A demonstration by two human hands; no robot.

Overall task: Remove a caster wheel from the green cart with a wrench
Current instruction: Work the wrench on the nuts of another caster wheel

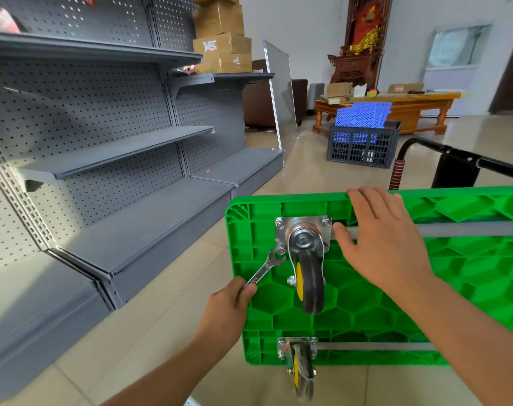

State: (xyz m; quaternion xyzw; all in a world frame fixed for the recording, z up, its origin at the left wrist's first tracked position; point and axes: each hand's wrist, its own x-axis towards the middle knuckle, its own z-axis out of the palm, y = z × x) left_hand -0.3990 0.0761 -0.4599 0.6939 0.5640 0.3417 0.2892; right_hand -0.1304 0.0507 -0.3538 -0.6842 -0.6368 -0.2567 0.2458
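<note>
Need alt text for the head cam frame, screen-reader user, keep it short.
A person's left hand holds a wrench on a bolt of a caster wheel under a tipped green cart, while the right hand rests flat on the cart's edge. Grey shelving stands to the left.

Left hand point(230, 303) gripping wrench point(265, 268) at caster wheel point(308, 281), right hand point(387, 244) on green cart point(454, 288)

The cart point(425, 288) is bright green, with a six-sided honeycomb pattern on its underside. On it, the caster wheel point(308, 281) is black with a yellow middle and a shiny silver plate. The wrench point(264, 269) beside the wheel is silver. Left of the cart, the shelves point(103, 148) are grey with rows of little dots. Behind the cart, a dark crate point(363, 145) holds blue patterned mats point(363, 115).
</note>
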